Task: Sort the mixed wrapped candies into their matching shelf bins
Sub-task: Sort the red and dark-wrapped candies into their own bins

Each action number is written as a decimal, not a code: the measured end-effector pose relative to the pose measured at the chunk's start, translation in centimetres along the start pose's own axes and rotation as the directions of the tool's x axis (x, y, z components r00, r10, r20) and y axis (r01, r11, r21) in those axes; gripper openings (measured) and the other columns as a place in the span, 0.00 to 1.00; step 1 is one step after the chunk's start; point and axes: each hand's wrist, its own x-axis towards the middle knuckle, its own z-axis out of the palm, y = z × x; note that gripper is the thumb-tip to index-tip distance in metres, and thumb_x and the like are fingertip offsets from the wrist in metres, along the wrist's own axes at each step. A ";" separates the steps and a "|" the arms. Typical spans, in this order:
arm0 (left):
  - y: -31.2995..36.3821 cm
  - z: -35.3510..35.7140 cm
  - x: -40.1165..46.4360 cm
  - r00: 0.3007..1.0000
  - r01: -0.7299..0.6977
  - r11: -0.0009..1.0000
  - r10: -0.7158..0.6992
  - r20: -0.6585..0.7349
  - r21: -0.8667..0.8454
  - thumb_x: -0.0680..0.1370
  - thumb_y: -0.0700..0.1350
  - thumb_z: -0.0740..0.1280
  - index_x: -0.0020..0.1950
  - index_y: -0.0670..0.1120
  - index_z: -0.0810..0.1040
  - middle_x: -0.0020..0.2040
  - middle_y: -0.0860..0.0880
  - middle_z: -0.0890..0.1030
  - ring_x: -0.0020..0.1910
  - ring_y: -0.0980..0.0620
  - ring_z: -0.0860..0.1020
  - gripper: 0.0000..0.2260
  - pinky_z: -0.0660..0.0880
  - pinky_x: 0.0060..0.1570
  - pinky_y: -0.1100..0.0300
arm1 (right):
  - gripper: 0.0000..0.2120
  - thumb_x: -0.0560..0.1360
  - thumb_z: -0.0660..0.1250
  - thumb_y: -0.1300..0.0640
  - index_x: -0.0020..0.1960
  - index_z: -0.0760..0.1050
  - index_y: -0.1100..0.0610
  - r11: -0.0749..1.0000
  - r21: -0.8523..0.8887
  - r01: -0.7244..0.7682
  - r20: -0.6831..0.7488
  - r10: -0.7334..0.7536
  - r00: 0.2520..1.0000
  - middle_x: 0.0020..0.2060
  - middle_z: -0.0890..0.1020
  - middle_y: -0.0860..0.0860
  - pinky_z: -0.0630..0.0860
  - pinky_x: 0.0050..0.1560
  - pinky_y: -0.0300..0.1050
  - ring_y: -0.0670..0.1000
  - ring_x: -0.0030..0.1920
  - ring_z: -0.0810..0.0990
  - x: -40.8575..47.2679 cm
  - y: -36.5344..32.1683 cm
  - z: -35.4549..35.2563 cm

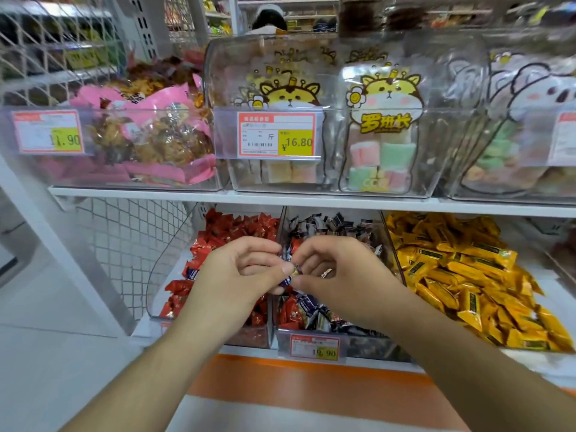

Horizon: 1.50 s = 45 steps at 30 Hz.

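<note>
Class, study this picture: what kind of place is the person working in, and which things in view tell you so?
Most likely a shop selling loose sweets by weight. Clear shelf bins hold red candies, dark-wrapped candies and yellow candies; printed price tags sit on the bin fronts; more stocked shelves stand behind.

Glossy foil-like candy wrappers [461, 269] fill clear, smooth plastic bins [311, 341].

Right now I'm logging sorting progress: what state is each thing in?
left hand: pinching dark blue wrapped candy
right hand: pinching the same candy
red candy bin: a few blue strays
middle dark candy bin: red strays at front
yellow candy bin: heaped, unmixed
</note>
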 end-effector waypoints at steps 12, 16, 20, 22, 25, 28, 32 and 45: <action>-3.4 -9.0 3.4 0.967 -0.001 0.884 0.121 -0.226 0.468 0.77 0.38 0.73 0.51 0.55 0.81 0.46 0.56 0.85 0.46 0.60 0.83 0.11 0.82 0.53 0.51 | 0.20 0.81 0.66 0.54 0.72 0.73 0.45 0.867 -0.381 -0.320 -0.278 0.223 0.934 0.63 0.78 0.51 0.77 0.36 0.38 0.43 0.35 0.77 0.6 0.8 -2.1; -5.6 -9.8 3.9 0.975 0.011 0.769 0.134 -0.178 0.640 0.77 0.38 0.73 0.51 0.55 0.81 0.45 0.59 0.84 0.44 0.65 0.82 0.12 0.78 0.48 0.68 | 0.14 0.79 0.68 0.55 0.64 0.77 0.45 0.888 -0.394 -0.238 -0.216 0.162 0.963 0.62 0.78 0.49 0.78 0.47 0.42 0.47 0.43 0.80 0.9 0.9 -0.8; -7.0 -8.5 4.4 0.995 -0.009 0.616 0.083 -0.053 0.788 0.78 0.45 0.73 0.57 0.56 0.82 0.49 0.58 0.84 0.49 0.61 0.81 0.10 0.77 0.49 0.68 | 0.12 0.80 0.67 0.56 0.63 0.77 0.46 0.888 -0.413 -0.205 -0.191 0.136 0.972 0.65 0.77 0.48 0.71 0.52 0.39 0.48 0.52 0.76 1.3 1.1 0.1; -7.3 -8.3 4.7 0.998 0.014 0.511 0.052 -0.047 0.859 0.76 0.50 0.74 0.62 0.58 0.80 0.55 0.55 0.84 0.54 0.53 0.82 0.15 0.80 0.55 0.56 | 0.11 0.81 0.67 0.56 0.62 0.77 0.46 0.883 -0.429 -0.190 -0.174 0.125 0.977 0.65 0.77 0.47 0.68 0.56 0.38 0.49 0.60 0.75 1.3 1.1 0.4; -7.5 -8.2 4.9 1.000 0.024 0.491 -0.005 -0.025 0.871 0.74 0.50 0.77 0.69 0.56 0.78 0.62 0.54 0.82 0.61 0.52 0.80 0.23 0.77 0.60 0.58 | 0.10 0.81 0.68 0.56 0.60 0.78 0.46 0.881 -0.436 -0.185 -0.163 0.125 0.979 0.65 0.77 0.46 0.68 0.60 0.39 0.49 0.67 0.74 1.3 1.2 0.7; -7.9 -8.3 5.2 1.000 0.021 0.497 -0.025 -0.010 0.867 0.73 0.51 0.79 0.69 0.55 0.79 0.61 0.55 0.83 0.60 0.53 0.79 0.25 0.76 0.62 0.57 | 0.09 0.80 0.68 0.57 0.59 0.78 0.47 0.885 -0.430 -0.179 -0.159 0.121 0.980 0.64 0.78 0.46 0.70 0.61 0.40 0.50 0.66 0.75 1.3 1.5 0.8; -8.0 -8.3 5.4 0.999 0.031 0.504 -0.052 -0.006 0.863 0.73 0.50 0.79 0.62 0.56 0.83 0.55 0.56 0.84 0.55 0.53 0.80 0.18 0.78 0.58 0.56 | 0.09 0.80 0.67 0.57 0.58 0.78 0.47 0.885 -0.433 -0.171 -0.145 0.119 0.982 0.64 0.78 0.46 0.71 0.60 0.39 0.50 0.65 0.75 1.3 1.6 1.0; -8.5 -7.6 5.4 0.999 0.044 0.495 -0.010 -0.045 0.868 0.69 0.53 0.81 0.45 0.56 0.86 0.42 0.57 0.84 0.43 0.54 0.82 0.08 0.82 0.46 0.55 | 0.09 0.81 0.67 0.57 0.60 0.79 0.48 0.886 -0.439 -0.151 -0.113 0.112 0.987 0.62 0.76 0.44 0.67 0.56 0.34 0.44 0.57 0.73 1.0 1.3 0.9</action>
